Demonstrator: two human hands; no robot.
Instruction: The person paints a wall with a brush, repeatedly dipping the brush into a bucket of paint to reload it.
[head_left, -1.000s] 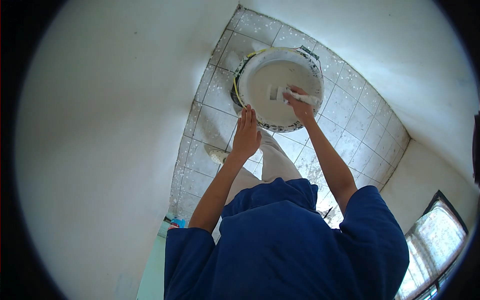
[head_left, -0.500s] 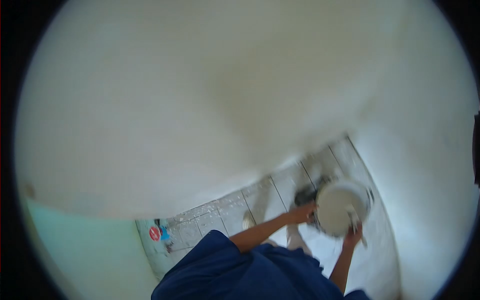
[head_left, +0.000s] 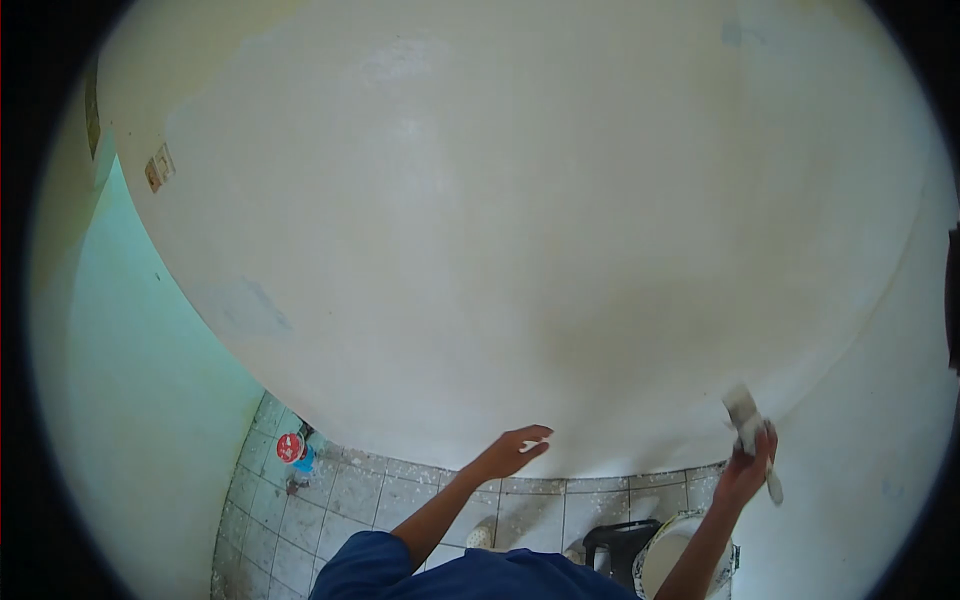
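Gripping a white-caked brush [head_left: 743, 412]: fingers [head_left: 765, 445] of the right hand [head_left: 745, 470] closed round its handle, brush head pointing up before the white wall [head_left: 520, 250]. Left hand [head_left: 512, 450]: fingers spread, empty, near the wall. Below: white bucket [head_left: 665, 560], dark stool [head_left: 612, 542], tiled floor [head_left: 350, 495], red-lidded tin [head_left: 291, 447].

Being held up before the white wall [head_left: 500, 250]: a paste-caked scraper [head_left: 742, 412].
Standing nearly upright, leaning a little leftward at the top, with the blade end pointing up and smeared grey-white and the handle end poking out below the right hand [head_left: 745, 470] that is gripping it around the middle; sitting near the wall's lower right corner, too blurred for telling whether touching the wall.
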